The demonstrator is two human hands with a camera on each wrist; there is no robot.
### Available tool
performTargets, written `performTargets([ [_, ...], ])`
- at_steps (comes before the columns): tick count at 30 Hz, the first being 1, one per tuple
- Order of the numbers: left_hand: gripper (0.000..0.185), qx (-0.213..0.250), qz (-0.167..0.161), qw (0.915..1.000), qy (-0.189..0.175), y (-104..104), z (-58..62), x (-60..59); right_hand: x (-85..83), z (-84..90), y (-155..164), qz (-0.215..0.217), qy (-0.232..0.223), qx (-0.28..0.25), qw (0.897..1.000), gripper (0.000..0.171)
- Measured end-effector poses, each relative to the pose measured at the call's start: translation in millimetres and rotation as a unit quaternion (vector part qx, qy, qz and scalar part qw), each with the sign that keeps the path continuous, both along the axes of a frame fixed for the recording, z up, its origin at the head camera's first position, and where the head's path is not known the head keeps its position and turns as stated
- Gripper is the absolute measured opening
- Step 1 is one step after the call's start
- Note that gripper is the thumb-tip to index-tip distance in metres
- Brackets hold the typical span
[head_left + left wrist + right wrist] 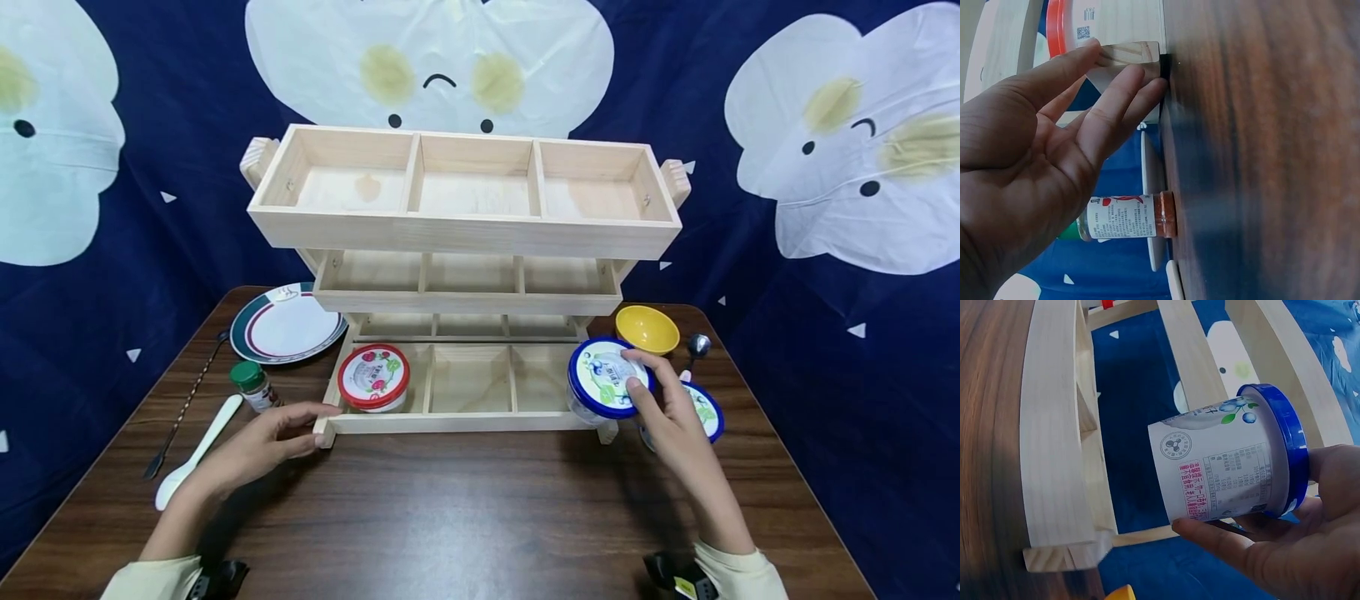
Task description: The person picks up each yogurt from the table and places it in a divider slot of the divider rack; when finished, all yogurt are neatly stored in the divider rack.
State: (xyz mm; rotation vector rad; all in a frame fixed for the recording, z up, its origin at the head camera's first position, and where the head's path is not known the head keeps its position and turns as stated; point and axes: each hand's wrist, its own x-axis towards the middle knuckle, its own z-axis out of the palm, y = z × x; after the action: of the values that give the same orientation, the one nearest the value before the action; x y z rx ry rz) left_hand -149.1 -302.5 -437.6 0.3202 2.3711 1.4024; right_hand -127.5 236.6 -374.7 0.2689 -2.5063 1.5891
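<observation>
My right hand [671, 408] grips a white tub with a blue lid [602, 375], holding it tilted over the right end of the lowest tier of a wooden tiered rack [465, 423]. Fingers reach along its side and lid in the right wrist view, where blueberries show on the tub [1216, 469]. At the rack's front left corner, my left hand [258, 446] pinches the wooden foot [1129, 55] between thumb and fingers. A tub with a red lid [373, 377] stands in the lowest tier's left compartment. Another blue-lidded tub [705, 410] is partly hidden behind my right hand.
Left of the rack lie a plate [292, 325], a green-capped spice jar [255, 385], a white spoon [198, 454] and a long twisted metal stirrer [187, 400]. A yellow bowl [647, 329] and a metal spoon [698, 346] are at right. The upper tiers overhang the lowest one.
</observation>
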Motion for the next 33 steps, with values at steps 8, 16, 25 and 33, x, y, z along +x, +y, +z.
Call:
performTargets([
  [8, 0.044, 0.007, -0.001, 1.0, 0.0, -1, -1.4, 0.5, -16.2, -8.0, -13, 0.011, -0.01, -0.023, 1.0, 0.042],
  [16, 0.044, 0.003, -0.003, 0.9999, 0.016, -3, -2.4, 0.8, -31.4, -18.8, -27, 0.025, -0.028, -0.034, 0.999, 0.04],
  [25, 0.043, -0.008, -0.004, 0.9998, 0.02, -3, -2.2, 1.4, -43.1, -25.7, -44, 0.039, -0.019, -0.04, 0.998, 0.038],
  [33, 0.043, 0.002, -0.012, 0.9998, 0.015, -3, -2.0, 0.0, -52.5, -24.1, -59, 0.049, -0.012, -0.042, 0.998, 0.039],
])
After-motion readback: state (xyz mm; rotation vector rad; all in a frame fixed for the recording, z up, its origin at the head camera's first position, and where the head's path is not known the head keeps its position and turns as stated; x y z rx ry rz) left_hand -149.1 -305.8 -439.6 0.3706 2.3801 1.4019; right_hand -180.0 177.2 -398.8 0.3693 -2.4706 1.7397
